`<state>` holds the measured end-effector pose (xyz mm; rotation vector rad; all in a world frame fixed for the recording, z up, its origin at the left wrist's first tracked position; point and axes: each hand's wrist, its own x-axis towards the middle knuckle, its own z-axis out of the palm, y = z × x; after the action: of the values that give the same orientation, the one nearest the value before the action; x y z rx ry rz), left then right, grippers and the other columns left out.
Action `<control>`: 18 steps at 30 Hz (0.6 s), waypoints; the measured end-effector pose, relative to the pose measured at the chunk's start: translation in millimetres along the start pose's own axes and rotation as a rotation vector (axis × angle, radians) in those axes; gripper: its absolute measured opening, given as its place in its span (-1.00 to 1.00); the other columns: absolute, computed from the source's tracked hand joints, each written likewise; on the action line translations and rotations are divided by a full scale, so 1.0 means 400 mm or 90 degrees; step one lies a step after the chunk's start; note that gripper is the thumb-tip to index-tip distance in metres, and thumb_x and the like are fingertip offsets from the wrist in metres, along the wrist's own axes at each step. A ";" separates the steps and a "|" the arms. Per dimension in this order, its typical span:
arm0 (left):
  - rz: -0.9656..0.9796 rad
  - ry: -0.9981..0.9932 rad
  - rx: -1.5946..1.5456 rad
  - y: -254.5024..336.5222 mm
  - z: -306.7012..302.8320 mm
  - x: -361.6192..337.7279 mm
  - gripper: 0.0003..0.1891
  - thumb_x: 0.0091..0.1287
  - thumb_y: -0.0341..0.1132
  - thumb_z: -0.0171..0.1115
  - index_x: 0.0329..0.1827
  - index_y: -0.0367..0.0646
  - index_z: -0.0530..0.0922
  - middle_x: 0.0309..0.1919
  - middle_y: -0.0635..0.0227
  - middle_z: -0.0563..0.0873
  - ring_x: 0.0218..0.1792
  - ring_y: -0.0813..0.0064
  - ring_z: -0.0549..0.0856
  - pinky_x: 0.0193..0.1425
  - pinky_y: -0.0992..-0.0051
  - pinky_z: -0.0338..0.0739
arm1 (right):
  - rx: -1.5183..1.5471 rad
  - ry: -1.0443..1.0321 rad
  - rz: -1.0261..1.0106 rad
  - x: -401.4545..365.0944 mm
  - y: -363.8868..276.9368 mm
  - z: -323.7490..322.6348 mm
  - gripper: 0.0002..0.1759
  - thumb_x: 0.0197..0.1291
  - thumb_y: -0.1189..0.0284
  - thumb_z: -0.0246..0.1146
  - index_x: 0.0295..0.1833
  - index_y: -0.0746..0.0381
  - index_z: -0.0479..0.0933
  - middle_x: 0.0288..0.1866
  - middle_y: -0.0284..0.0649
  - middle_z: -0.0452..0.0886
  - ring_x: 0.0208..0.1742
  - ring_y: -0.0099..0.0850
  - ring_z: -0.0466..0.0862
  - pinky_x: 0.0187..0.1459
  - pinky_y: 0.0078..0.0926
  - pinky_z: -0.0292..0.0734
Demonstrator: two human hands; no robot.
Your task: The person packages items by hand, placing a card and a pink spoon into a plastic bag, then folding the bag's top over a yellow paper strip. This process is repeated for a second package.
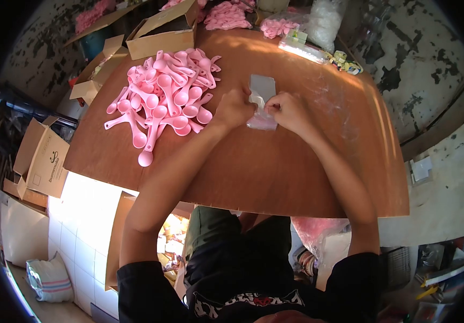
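Observation:
Both my hands meet over a small clear plastic bag (262, 123) on the brown table. My left hand (235, 109) has its fingers curled in at the bag's left edge. From the right, my right hand (287, 111) pinches the bag near its middle. A grey-white flat piece (262, 85) shows just beyond my fingers. The fingertips partly hide the bag, and its contents are hard to make out. Left of my left hand lies a large heap of pink plastic spoons (164, 91).
The table (253, 177) has a curved far edge. An open cardboard box (163, 40) stands at the back left. Pink pieces (226, 16), clear bags (324, 24) and a yellow-green bundle (345, 62) lie along the back. Another box (46, 156) is beyond the left edge.

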<state>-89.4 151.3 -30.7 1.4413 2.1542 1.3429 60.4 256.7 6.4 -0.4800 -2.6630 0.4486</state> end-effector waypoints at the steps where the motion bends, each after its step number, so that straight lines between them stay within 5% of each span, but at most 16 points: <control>1: -0.034 0.004 -0.027 0.002 0.006 0.000 -0.61 0.02 -0.33 0.30 -0.09 -0.32 0.50 -0.31 -0.07 0.69 -0.16 0.07 0.70 -0.04 0.27 0.54 | -0.007 0.004 -0.007 -0.002 0.002 0.000 -0.83 -0.09 0.51 0.27 -0.32 0.21 0.68 -0.37 -0.05 0.65 -0.34 -0.21 0.68 -0.26 -0.34 0.54; 3: -0.069 0.007 -0.055 0.002 0.015 -0.002 -0.58 0.00 -0.31 0.32 -0.07 -0.32 0.51 -0.31 -0.05 0.70 -0.16 0.10 0.71 -0.04 0.29 0.54 | -0.022 0.026 -0.005 0.000 0.015 0.004 -0.84 -0.08 0.51 0.27 -0.32 0.21 0.68 -0.37 -0.06 0.65 -0.35 -0.24 0.68 -0.27 -0.35 0.54; 5: -0.046 0.024 0.012 0.002 0.016 0.000 -0.62 -0.02 -0.35 0.37 -0.18 -0.36 0.47 -0.44 0.09 0.69 -0.36 0.32 0.72 -0.25 0.41 0.56 | -0.036 0.048 -0.005 0.010 0.031 -0.006 -0.85 -0.06 0.50 0.27 -0.32 0.22 0.68 -0.37 -0.08 0.66 -0.35 -0.26 0.68 -0.28 -0.36 0.54; 9: -0.022 0.034 -0.031 -0.018 0.024 -0.005 -0.64 -0.04 -0.35 0.35 -0.20 -0.34 0.48 -0.44 0.09 0.69 -0.37 0.26 0.72 -0.24 0.38 0.56 | -0.059 0.159 0.023 0.023 0.023 -0.098 -0.88 -0.01 0.49 0.27 -0.32 0.24 0.67 -0.36 -0.13 0.68 -0.37 -0.31 0.68 -0.29 -0.38 0.54; 11: -0.068 0.001 0.009 0.001 0.015 -0.006 -0.57 -0.03 -0.32 0.23 -0.05 -0.30 0.53 -0.29 -0.07 0.70 -0.13 0.10 0.70 0.00 0.29 0.54 | -0.050 0.184 0.030 0.024 0.020 -0.131 -0.89 0.01 0.49 0.27 -0.32 0.24 0.67 -0.36 -0.15 0.69 -0.39 -0.32 0.68 -0.29 -0.39 0.54; 15: -0.093 -0.019 0.037 0.024 0.010 -0.010 -0.54 -0.01 -0.25 0.26 -0.01 -0.26 0.55 -0.19 -0.08 0.67 -0.06 0.04 0.65 0.10 0.27 0.48 | -0.078 0.287 -0.055 0.004 -0.018 -0.183 -0.92 -0.01 0.45 0.28 -0.38 0.16 0.67 -0.47 -0.22 0.65 -0.38 -0.25 0.62 -0.26 -0.28 0.46; 18: 0.001 0.091 0.163 0.047 0.008 -0.034 -0.49 0.07 -0.12 0.29 0.05 -0.22 0.53 -0.04 -0.04 0.58 0.02 0.00 0.57 0.19 0.26 0.40 | -0.159 0.315 -0.147 -0.047 -0.089 -0.203 -0.94 -0.01 0.46 0.29 -0.38 0.14 0.66 -0.46 -0.29 0.59 -0.31 -0.30 0.54 -0.20 -0.31 0.37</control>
<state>-69.3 143.8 -21.8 1.4753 2.4949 1.2403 102.2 236.9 84.2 -0.2979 -2.2575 -0.0705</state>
